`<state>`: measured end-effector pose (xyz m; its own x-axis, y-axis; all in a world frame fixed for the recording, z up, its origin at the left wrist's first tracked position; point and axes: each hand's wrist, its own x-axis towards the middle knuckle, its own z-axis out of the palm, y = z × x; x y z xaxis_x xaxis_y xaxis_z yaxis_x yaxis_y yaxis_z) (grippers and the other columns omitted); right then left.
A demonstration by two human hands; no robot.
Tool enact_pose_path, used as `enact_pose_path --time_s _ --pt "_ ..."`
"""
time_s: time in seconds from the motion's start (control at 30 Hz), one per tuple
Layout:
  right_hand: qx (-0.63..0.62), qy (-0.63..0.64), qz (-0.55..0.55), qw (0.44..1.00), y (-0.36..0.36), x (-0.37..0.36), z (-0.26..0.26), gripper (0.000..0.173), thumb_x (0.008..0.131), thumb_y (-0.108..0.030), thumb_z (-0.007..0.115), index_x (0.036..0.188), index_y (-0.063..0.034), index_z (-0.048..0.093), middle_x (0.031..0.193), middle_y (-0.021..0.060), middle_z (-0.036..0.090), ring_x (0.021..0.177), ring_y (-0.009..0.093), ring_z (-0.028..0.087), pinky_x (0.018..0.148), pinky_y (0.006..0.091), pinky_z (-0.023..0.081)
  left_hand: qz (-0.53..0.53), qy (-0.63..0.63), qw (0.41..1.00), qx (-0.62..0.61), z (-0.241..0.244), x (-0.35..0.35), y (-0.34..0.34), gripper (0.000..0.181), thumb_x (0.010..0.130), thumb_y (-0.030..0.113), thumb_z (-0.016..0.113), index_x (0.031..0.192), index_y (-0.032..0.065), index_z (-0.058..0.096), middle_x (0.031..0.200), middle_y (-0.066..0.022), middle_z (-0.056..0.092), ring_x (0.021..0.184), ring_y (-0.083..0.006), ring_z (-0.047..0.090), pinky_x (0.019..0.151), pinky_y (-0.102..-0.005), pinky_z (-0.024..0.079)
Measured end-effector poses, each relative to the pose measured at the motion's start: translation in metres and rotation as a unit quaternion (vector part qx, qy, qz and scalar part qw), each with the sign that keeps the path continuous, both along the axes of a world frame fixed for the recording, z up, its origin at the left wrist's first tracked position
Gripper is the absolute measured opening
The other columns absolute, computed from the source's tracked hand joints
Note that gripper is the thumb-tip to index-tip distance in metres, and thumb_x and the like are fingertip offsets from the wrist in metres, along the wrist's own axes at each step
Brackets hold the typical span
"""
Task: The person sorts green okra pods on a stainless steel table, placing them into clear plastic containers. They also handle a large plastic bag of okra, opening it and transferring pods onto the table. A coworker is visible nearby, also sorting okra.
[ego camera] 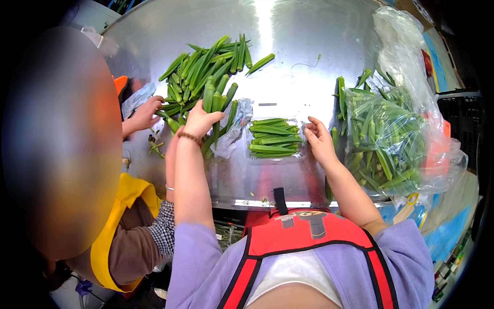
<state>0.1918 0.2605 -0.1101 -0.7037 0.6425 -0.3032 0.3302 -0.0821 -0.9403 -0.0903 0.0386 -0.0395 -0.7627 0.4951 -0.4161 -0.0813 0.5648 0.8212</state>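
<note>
A bunch of okra pods (pixel 214 92) stands up out of my left hand (pixel 198 121), the thumb closed across them. Right of it, a clear plastic tray (pixel 276 159) lies on the steel table (pixel 312 89). Okra pods (pixel 276 137) are laid crosswise in the tray. At the tray's right side is my right hand (pixel 321 141), its fingers loosely bent and apart; whether they touch the rim I cannot tell. Between my left hand and the tray lies crumpled bluish paper (pixel 233 135). A loose okra pile (pixel 202 69) spreads beyond my left hand.
A co-worker's hand (pixel 144 114) reaches into the pile from the left. On the right lies a large clear plastic bag (pixel 386 143) full of okra, with loose pods (pixel 341 98) beside it. One single pod (pixel 261 64) lies behind the tray. Trimmings (pixel 155 146) are scattered at the left.
</note>
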Motion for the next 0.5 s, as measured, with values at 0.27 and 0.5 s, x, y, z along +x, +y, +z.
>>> enact_pose_path --time_s 0.27,0.5 --pt "-0.057 0.101 0.029 0.993 0.001 -0.024 0.063 0.048 0.092 -0.020 0.063 0.133 -0.0003 0.049 0.118 0.0108 0.060 0.107 0.017 0.056 0.091 0.0313 0.047 -0.039 -0.486 0.748 0.451 -0.002 0.082 -0.003 0.068 0.085 0.024 0.065 0.141 0.0001 0.035 0.112 -0.0145 0.059 0.090 -0.0225 0.062 0.079 -0.0381 0.053" --pt "-0.524 0.197 0.190 0.806 -0.019 -0.080 0.080 0.064 0.095 -0.047 0.053 0.141 -0.0048 0.039 0.131 0.0164 0.054 0.117 0.028 0.055 0.100 0.0427 0.046 -0.121 -0.601 0.634 0.472 0.005 0.137 0.030 0.071 0.084 0.032 0.062 0.140 -0.0013 0.035 0.118 -0.0182 0.055 0.086 -0.0218 0.060 0.080 -0.0381 0.053"
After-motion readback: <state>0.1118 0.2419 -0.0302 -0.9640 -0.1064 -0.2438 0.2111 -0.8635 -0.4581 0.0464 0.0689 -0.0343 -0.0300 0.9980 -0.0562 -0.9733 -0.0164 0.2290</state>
